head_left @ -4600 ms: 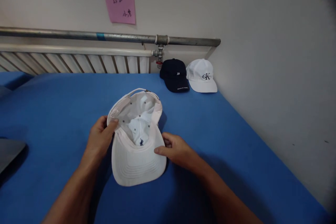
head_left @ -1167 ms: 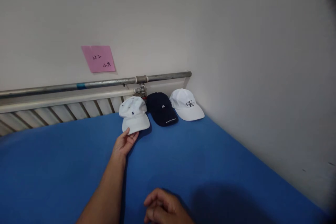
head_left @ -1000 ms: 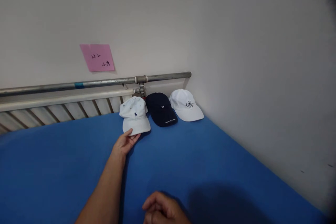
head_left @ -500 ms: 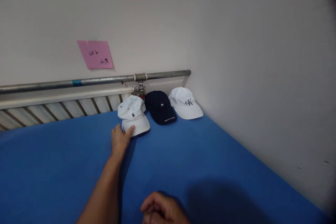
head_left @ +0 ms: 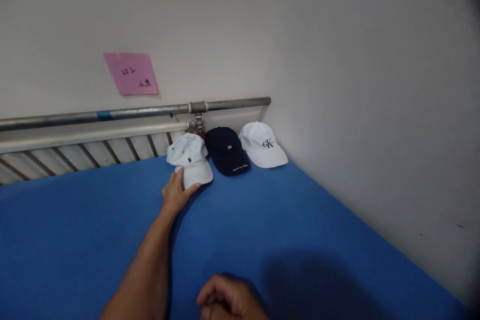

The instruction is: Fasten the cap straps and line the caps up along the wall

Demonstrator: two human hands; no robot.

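Left hand got nudged round the brim since a half-second ago, thumb and fingers spread against it (actual clamping can't be confirmed), horse-logo cap set just beyond on the blue sheet, brim angled nearward-right, loosely curled right hand well apart.

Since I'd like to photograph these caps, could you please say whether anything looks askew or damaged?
No damage shows. The left white cap, touched by the left hand, looks odd: its crown seems less rounded than on the black cap.
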